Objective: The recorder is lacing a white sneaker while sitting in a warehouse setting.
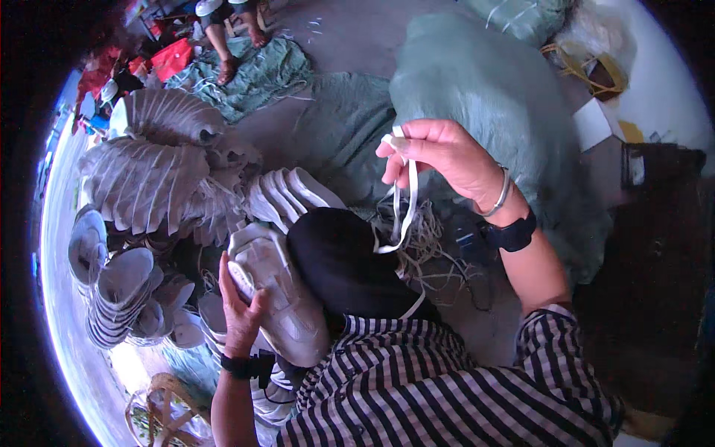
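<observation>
My left hand [242, 316] grips the side of a whitish shoe upper [287, 302], fingers along its outer edge and thumb over the top. The upper rests tilted against my black-clad leg [335, 253]. Raised to the right of it, my right hand [447, 153] pinches a flat white shoelace [412, 197] between thumb and fingers. The lace hangs from the pinch in a loop down toward my leg. Whether the lace runs through the upper does not show. A tangle of more white laces [424, 235] lies just beyond my leg.
Stacks of nested uppers [141, 186] fill the left, with cup-like stacked pieces [123, 287] nearer. A big green woven sack [477, 97] stands ahead on the right. Another person's legs [217, 45] rest on green sheeting [261, 78] at far left. A white box [598, 125] sits far right.
</observation>
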Demonstrator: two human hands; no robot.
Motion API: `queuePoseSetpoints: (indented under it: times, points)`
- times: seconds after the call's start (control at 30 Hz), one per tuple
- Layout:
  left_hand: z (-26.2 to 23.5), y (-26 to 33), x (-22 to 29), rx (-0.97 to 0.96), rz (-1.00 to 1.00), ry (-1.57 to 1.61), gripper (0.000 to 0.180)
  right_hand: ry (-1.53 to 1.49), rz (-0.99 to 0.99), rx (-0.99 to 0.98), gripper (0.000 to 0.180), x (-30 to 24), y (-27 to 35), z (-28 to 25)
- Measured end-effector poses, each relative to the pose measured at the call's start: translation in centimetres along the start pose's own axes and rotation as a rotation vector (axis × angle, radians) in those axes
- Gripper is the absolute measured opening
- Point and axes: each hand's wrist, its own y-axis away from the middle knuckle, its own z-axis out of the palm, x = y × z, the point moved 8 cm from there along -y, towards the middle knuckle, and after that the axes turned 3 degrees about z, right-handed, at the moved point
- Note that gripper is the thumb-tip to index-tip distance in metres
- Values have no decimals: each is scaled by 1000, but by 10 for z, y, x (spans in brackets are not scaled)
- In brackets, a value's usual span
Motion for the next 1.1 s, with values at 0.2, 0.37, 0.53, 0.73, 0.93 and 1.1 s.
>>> queuePoseSetpoints:
  times: [0.2, 0.37, 0.53, 0.73, 0.93, 1.1]
  points:
    - [-18, 8, 11, 58, 96, -477, 93, -190, -70, -133, 28, -76, -8, 40]
    - [-11, 13, 75, -50, 183, -108, 51, -402, -37, -151, 35, -112, -20, 86]
    - [27, 11, 165, -180, 300, 317, 49, -588, -40, -315, 36, -104, -26, 156]
    - [45, 29, 148, -359, -84, 574, 18, -555, -142, -154, 32, -91, -27, 143]
    - [-12, 49, 97, -250, -162, 325, 23, -427, -271, 271, 30, -65, -4, 31]
    - [-32, 87, 44, -286, -434, 277, 23, -239, -276, 648, 32, -29, 38, -56]
